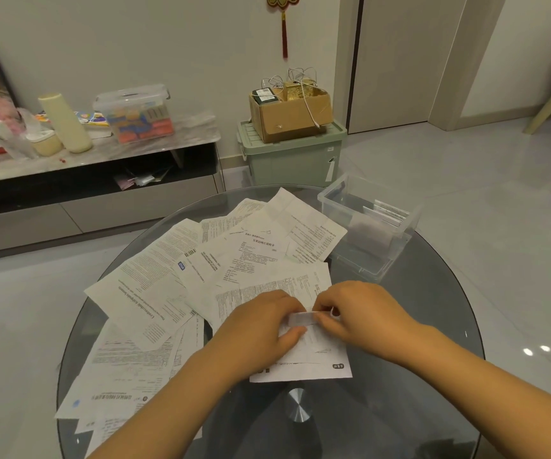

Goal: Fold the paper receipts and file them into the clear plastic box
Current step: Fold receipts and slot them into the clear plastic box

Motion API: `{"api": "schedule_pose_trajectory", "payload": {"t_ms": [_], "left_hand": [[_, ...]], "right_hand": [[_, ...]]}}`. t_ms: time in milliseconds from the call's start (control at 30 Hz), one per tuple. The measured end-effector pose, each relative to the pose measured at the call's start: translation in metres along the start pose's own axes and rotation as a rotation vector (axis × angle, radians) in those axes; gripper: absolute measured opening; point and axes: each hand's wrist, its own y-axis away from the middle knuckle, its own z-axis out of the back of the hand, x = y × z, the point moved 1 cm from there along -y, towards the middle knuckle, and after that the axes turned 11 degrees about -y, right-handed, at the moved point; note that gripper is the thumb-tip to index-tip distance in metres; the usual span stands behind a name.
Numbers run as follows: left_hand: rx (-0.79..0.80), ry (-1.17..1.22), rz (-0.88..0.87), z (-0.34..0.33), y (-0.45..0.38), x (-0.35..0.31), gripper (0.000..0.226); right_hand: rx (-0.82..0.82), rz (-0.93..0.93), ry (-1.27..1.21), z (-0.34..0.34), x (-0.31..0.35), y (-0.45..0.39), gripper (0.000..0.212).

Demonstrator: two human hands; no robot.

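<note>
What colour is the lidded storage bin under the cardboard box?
Pale green storage bin, head view.

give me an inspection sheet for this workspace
surface: round glass table, papers spread over its left and middle
job's things: loose receipts; small folded receipt; clear plastic box at far right, folded papers already inside
clutter: nothing seen beyond the papers
grippers: left hand and right hand both pinch the folded receipt
cables: white cords in cardboard box
surroundings: green bin, low cabinet, tiled floor
</note>
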Motion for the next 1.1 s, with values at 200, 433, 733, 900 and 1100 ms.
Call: {"api": "schedule_pose_trajectory", "payload": {"t_ms": [200,433,733,900,1100], "left_hand": [[-0.112,0.192,0.195,0.014,-0.016,0.001,0.009],[-0.203,0.227,0.202,0.043,-0.05,-0.006,0.007],[-0.303,0.273,0.097,0.057,-0.112,-0.028,0.013],[-0.355,0.323,0.083,0.051,-0.144,-0.036,0.027],[-0.224,-0.034,-0.107,0.036,-0.176,-0.05,0.046]], "right_hand": [[-0.115,-0.005,-0.089,0.01,-0.004,-0.009,0.024],[-0.306,-0.065,-0.223,0.039,-0.014,-0.022,0.014],[-0.551,-0.165,-0.241,0.075,-0.048,-0.028,0.01],[-0.817,-0.237,-0.292,0.09,-0.074,-0.034,0.006],[-0.9,-0.357,-0.127,0.09,-0.106,-0.043,0.012]]}}
